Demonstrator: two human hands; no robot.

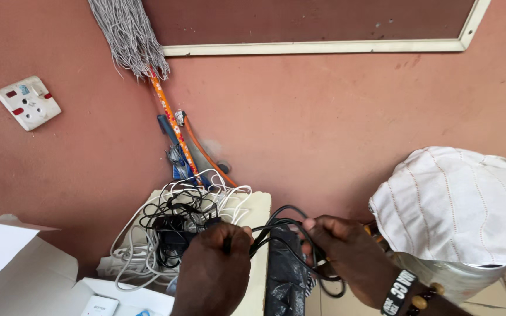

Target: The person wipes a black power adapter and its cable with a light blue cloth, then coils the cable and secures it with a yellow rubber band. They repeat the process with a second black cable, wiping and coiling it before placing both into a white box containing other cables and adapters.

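Note:
My left hand (pixel 215 263) pinches a black cable (pixel 276 225) near a tangled heap of black cables (pixel 174 219) lying on top of white cables (pixel 130 246). My right hand (pixel 344 251) grips the same black cable a short way to the right, where it loops below the fingers. The cable runs taut between both hands. A black wristband and a beaded bracelet sit on my right wrist. The heap rests on a cream-coloured surface (pixel 259 205).
A white wall socket (pixel 28 102) is on the reddish wall at left. A grey mop (pixel 130 35) with an orange patterned handle leans in the corner. An open white box (pixel 13 269) lies at lower left, a white striped cloth (pixel 458 199) covers something at right.

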